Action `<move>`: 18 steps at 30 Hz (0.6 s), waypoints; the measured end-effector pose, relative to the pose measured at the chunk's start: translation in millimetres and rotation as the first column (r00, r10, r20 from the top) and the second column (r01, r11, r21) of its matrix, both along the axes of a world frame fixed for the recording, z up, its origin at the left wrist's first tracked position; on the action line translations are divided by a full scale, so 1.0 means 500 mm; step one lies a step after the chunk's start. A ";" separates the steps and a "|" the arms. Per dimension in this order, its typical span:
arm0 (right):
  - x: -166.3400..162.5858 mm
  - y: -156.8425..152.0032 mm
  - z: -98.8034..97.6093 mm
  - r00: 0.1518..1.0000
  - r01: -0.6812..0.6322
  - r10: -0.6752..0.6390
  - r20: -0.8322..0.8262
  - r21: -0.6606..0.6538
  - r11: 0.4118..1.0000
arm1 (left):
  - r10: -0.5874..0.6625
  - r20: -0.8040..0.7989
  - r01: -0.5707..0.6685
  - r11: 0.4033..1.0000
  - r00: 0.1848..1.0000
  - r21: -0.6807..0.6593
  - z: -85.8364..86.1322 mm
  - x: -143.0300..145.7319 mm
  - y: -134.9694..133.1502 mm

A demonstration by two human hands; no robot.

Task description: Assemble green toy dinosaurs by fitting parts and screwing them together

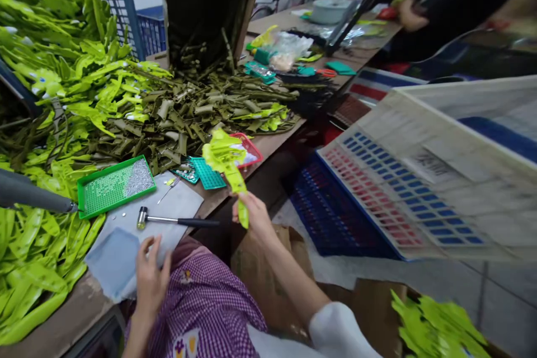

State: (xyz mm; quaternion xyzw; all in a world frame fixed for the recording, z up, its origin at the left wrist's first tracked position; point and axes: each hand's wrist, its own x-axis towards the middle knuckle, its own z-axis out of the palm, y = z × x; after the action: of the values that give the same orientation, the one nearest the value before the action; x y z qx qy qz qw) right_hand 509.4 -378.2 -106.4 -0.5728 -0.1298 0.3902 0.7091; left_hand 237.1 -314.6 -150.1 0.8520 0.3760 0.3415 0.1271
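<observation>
Lime-green plastic fills most of what I see. My right hand (253, 217) is closed around the lower end of one green piece (225, 161), holding it upright just off the edge of the surface (62, 319), over the gap beside a cardboard box (255, 268) on the floor. My left hand (150, 278) lies open, fingers spread, on the near edge of a grey pad (111, 260), gripping nothing. A hammer (178, 220) lies on its side just beyond that hand, head to the left. Behind it sits a green tray (115, 185) with small silver parts heaped at one end. A teal tray (210, 174) and a red tray (251, 148) lie near the held piece. Olive strips (188, 112) spill from a tipped carton (205, 5), and more green pieces are heaped on the left (62, 67). A blue and white crate (419, 184) leans at my right. Another person's hand (409, 14) works at the far end.
</observation>
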 end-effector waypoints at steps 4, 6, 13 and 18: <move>0.188 0.023 0.021 0.946 0.285 -0.300 0.122 0.126 0.950 | 0.101 0.010 -0.102 0.992 0.995 0.081 -0.044 -0.034 0.047; 0.284 0.059 0.023 0.902 0.404 -0.420 0.101 0.145 0.903 | 0.128 0.017 -0.130 0.985 0.992 0.112 -0.057 -0.041 0.058; 0.549 0.197 0.041 0.834 0.546 -0.551 0.009 0.123 0.829 | 0.123 -0.093 -0.098 0.967 0.988 0.234 -0.078 -0.043 0.053; 0.719 0.295 0.100 0.850 0.526 -0.520 -0.084 0.165 0.834 | 0.110 -0.175 -0.045 0.940 0.978 0.337 -0.084 -0.042 0.062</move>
State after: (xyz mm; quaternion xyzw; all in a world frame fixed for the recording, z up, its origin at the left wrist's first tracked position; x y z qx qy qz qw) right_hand 868.9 -230.7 -56.6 -0.5122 0.0092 0.1783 0.8401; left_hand 215.9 -283.7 -191.9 0.8745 0.3573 0.3210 -0.0681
